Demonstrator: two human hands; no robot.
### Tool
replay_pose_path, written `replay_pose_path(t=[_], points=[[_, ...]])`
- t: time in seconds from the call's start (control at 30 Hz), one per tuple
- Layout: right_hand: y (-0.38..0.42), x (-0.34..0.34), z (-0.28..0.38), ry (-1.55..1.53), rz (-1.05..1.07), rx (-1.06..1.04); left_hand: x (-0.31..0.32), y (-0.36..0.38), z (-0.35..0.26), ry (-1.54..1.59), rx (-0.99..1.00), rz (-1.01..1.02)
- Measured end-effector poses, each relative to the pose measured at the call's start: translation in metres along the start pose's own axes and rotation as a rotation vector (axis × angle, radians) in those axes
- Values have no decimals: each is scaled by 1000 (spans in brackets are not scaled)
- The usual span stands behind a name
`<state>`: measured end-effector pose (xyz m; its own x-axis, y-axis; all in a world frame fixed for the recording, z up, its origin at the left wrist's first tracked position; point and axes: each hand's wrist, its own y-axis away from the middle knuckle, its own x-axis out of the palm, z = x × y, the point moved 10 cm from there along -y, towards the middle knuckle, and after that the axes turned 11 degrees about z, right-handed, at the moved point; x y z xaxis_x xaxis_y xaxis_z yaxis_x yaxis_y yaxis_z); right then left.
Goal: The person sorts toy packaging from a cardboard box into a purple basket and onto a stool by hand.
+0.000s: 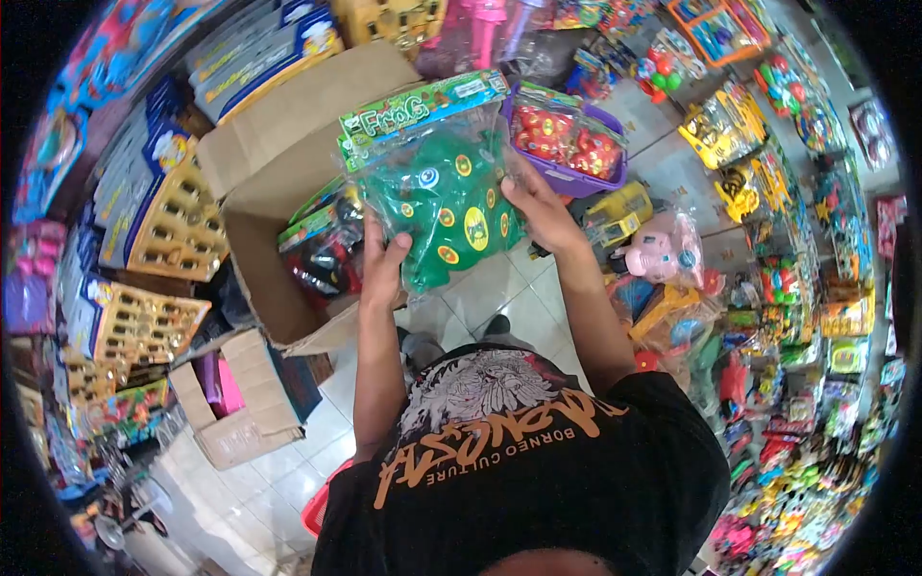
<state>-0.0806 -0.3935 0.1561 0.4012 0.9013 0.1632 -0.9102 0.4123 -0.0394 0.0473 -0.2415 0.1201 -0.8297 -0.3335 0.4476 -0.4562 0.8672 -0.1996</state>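
Observation:
A clear bag with a green frog toy [451, 206] and a green "Frog" header card is held up in front of the body. My left hand [382, 261] grips its left side, thumb on the front. My right hand [540, 204] grips the right side, thumb also on the front; the other fingers of both hands are partly hidden behind the bag. Just left of and below the bag stands an open cardboard box [252, 274] with packaged dark red and black toys [322, 259] inside.
A purple basket [567, 180] with red packaged toys sits behind my right hand. Bagged pink [663, 252] and yellow toys lie to the right. A smaller open box [245, 422] stands on the tiled floor at left. Shelves of packaged toys line both sides.

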Motion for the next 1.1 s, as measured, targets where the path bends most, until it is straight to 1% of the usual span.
replay_pose_path(t=[0.07,0.13,0.17,0.2,0.27,0.3,0.33,0.4,0.43,0.47,0.53,0.57,0.6,0.67,0.7,0.73,0.8,0.87,0.9,0.97,1.0,1.07,1.1], points=[[20,-27,13,40,-51,-85,29,-13,13,-6,-29,39],[47,-56,20,61,-97,-100,58,-23,28,-15,-77,56],[62,-71,25,68,-107,-140,72,-25,41,-11,-124,17],[76,-86,30,74,-119,-185,88,-28,53,-27,-128,38],[105,-122,27,63,-154,-186,118,-34,84,-86,-187,95],[121,-140,25,128,-190,-205,140,-35,94,-76,-252,112],[138,-156,24,193,-226,-217,154,-38,108,-90,-260,127],[166,-180,13,130,-269,-185,182,-38,151,-90,-387,210],[180,-193,6,106,-319,-130,194,-41,163,-98,-399,220],[194,-206,-2,84,-368,-73,208,-41,180,-84,-454,237],[222,-231,-21,24,-445,-57,229,-38,215,-72,-533,265],[237,-242,-29,-23,-491,-26,231,-35,243,-64,-588,265],[250,-253,-36,-66,-536,-3,242,-36,255,-58,-637,268],[273,-276,-47,-13,-589,16,263,-40,265,-115,-648,311],[282,-283,-51,-29,-616,20,272,-38,279,-101,-700,365],[289,-289,-56,-50,-638,28,278,-35,291,-89,-755,412],[296,-294,-62,-106,-655,46,283,-38,300,-75,-729,417],[296,-299,-70,-155,-692,79,274,-45,302,-221,-708,344],[290,-302,-73,-167,-687,79,268,-48,302,-246,-725,280],[283,-309,-82,-199,-699,95,261,-57,309,-257,-717,248],[278,-314,-90,-203,-701,99,257,-63,313,-260,-704,225],[263,-330,-96,-68,-696,81,251,-81,324,-259,-704,230],[253,-335,-93,-91,-694,61,249,-93,328,-257,-702,235]])
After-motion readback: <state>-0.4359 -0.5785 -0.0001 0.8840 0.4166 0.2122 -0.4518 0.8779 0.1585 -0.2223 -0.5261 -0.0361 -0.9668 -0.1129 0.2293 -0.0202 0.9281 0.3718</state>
